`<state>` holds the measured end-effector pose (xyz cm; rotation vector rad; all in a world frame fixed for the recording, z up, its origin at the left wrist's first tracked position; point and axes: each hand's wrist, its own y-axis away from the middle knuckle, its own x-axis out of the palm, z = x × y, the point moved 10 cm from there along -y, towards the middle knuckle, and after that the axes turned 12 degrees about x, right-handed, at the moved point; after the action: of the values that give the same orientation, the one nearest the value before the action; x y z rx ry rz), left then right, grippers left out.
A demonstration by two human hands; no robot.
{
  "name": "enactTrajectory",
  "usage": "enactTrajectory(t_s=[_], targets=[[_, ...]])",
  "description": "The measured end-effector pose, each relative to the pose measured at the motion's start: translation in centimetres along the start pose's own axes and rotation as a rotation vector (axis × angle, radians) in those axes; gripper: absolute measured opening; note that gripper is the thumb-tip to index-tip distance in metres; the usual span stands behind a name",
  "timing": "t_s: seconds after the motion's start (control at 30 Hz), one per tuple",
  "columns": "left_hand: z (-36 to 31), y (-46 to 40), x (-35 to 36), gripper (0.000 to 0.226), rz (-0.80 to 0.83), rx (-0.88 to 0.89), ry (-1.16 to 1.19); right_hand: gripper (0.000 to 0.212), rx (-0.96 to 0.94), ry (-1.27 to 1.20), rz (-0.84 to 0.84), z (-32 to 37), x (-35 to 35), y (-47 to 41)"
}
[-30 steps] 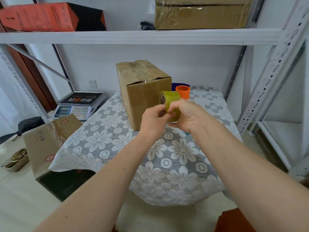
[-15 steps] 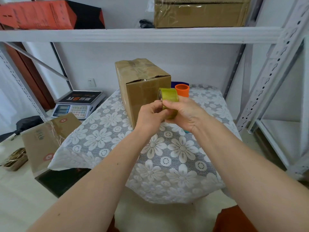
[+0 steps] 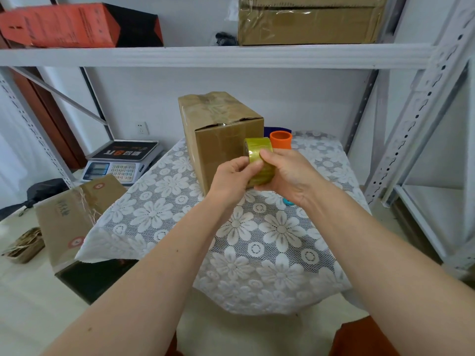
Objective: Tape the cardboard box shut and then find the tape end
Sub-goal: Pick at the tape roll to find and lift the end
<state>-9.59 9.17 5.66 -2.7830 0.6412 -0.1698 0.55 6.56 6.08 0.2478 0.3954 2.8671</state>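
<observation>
A brown cardboard box (image 3: 218,129) stands upright on the lace-covered table (image 3: 257,247), with shiny clear tape across its top flaps and down its front. Just in front of the box I hold a yellowish roll of tape (image 3: 259,160) in the air. My right hand (image 3: 290,176) wraps around the roll from the right, thumb on its outer face. My left hand (image 3: 234,178) grips its left edge, fingertips pressed on the tape surface. The tape end is not visible.
An orange cup (image 3: 280,140) and a dark blue object stand behind the roll. A weighing scale (image 3: 120,160) sits to the left, beside a brown package (image 3: 74,217) and a basket on the floor. Metal shelving (image 3: 411,119) rises on the right, boxes on the shelf above.
Both hands stay on the roll and have lifted it slightly towards the box. My fingers have shifted over its surface. The box has not moved.
</observation>
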Motion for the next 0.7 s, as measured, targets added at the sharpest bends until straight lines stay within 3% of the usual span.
enactTrajectory(t_s=[0.2, 0.33, 0.47, 0.7], targets=[[0.4, -0.3, -0.6, 0.034, -0.069, -0.050, 0.020, 0.028, -0.043, 0.037, 0.065, 0.2, 0.9, 0.5], [0.3, -0.3, -0.1, 0.034, -0.045, -0.048, 0.041, 0.026, -0.068, -0.038, 0.056, 0.4, 0.8, 0.7], [0.3, -0.4, 0.8, 0.032, 0.006, -0.052, 0.071, 0.017, -0.073, -0.138, -0.084, 0.2, -0.6, 0.5], [0.3, 0.0, 0.6, 0.026, -0.089, -0.107, 0.277, 0.025, -0.133, -0.097, 0.049, 0.8, 0.6, 0.8]])
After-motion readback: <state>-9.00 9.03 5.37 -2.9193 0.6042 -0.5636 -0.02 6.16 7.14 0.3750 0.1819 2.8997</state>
